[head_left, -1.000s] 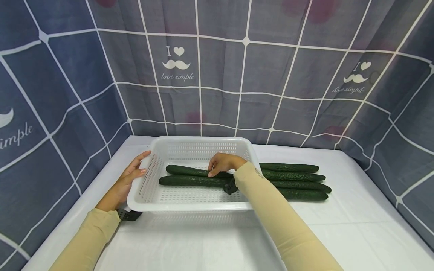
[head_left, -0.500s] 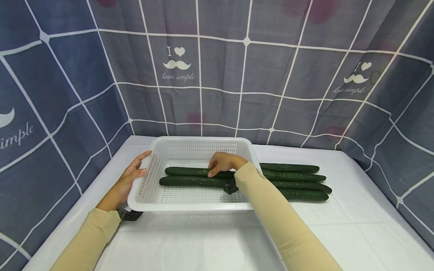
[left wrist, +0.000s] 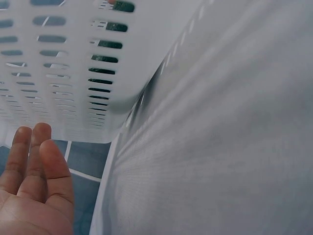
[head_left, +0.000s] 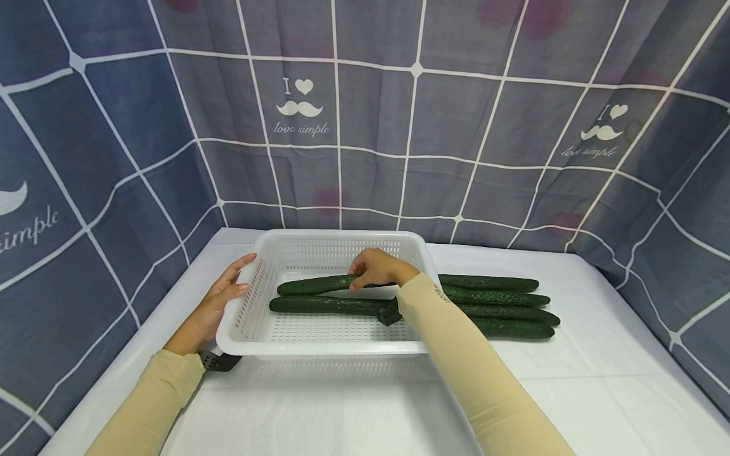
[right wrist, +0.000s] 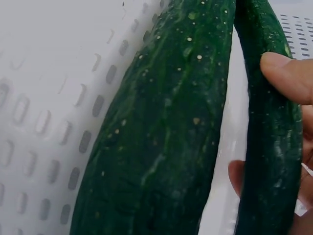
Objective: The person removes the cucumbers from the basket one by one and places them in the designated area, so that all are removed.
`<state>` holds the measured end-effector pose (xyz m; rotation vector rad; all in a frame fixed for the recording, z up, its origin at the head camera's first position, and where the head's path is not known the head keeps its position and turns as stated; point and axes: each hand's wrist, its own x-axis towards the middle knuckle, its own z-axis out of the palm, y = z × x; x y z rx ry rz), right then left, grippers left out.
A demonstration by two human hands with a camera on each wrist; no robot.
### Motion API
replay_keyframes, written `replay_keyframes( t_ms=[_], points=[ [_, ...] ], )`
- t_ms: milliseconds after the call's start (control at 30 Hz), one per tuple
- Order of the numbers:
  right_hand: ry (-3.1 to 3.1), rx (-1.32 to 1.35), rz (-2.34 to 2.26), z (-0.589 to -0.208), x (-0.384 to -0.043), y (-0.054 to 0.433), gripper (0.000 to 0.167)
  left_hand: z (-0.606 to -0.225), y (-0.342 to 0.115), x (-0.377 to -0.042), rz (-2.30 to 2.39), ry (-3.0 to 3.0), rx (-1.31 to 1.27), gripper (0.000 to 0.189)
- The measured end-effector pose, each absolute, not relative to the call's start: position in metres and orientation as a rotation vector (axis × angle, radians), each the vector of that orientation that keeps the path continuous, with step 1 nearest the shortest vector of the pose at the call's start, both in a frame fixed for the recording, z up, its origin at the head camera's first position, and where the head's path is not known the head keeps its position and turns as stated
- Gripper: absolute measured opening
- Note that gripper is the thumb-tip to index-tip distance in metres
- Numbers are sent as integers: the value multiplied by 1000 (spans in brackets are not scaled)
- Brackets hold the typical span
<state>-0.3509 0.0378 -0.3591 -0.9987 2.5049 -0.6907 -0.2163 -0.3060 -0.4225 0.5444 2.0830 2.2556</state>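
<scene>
Two dark green cucumbers lie lengthwise in a white perforated plastic basket (head_left: 319, 347). My right hand (head_left: 377, 267) reaches over the basket's right side and grips the rear cucumber (head_left: 308, 286). In the right wrist view, the thumb is on one side of this cucumber and a fingertip shows at its other side. It slants away from the front cucumber (head_left: 325, 305), with a gap between them; the forearm hides their right ends. At the basket's left end, my left hand (head_left: 213, 304) has its fingers extended along the outer wall; the left wrist view shows the same hand (left wrist: 36, 186) beside the slotted wall.
Several more cucumbers (head_left: 496, 296) lie side by side on the white tablecloth (head_left: 616, 354), right of the basket and partly behind the right forearm. A grey-blue checked curtain (head_left: 371, 126) encloses the table at the back and both sides.
My right hand has shifted slightly up and back with the rear cucumber, which now slants and stands apart from the front one. The left hand stays at the basket's left end.
</scene>
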Motion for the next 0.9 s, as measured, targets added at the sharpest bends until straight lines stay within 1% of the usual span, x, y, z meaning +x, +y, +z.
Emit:
replay_keyframes(
  t_ms=[300, 467, 700, 900],
  points=[
    [2497, -1049, -785, -360, -353, 38, 25, -424, -306, -217, 2302, 2026, 585, 58],
    [2496, -1074, -829, -358, -351, 38, 26, -424, -306, -218, 2309, 2019, 621, 58],
    [2481, -1106, -921, -351, -349, 38, 26, -423, -306, -217, 2301, 2035, 596, 58],
    [2513, -1061, -976, -345, -347, 41, 25, -424, -307, -218, 2327, 1992, 646, 58]
  ],
)
